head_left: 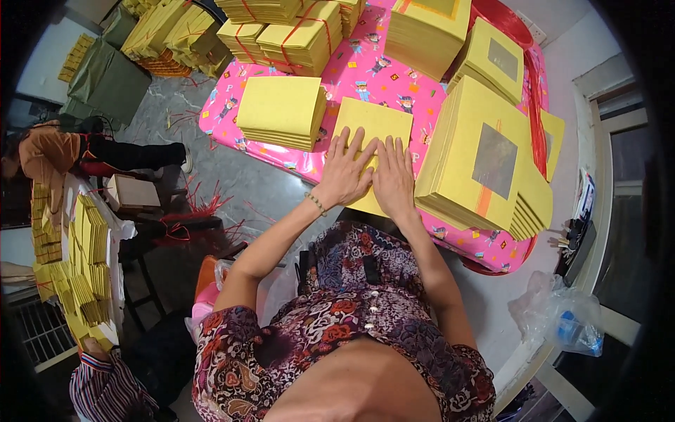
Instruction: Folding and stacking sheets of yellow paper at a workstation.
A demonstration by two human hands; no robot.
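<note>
A yellow paper sheet [373, 116] lies in front of me on the pink patterned tablecloth [364, 70], its near end reaching the table's edge. Both hands press flat on it, side by side. My left hand [344, 167], with a beaded bracelet at the wrist, has its fingers stretched out. Beside it my right hand [394, 176] lies with fingers extended, thumbs close together. Neither hand grips anything. To the left sits a stack of folded yellow paper [280, 112]. Close by on the right stands a tall stack of yellow paper with grey squares [467, 155].
Red-tied bundles of yellow paper [299, 42] and another tall stack [425, 42] stand at the far side. Red ribbon [538, 119] hangs along the right. A plastic bag [573, 320] lies lower right. At left, other people work by a second table with yellow paper [90, 239].
</note>
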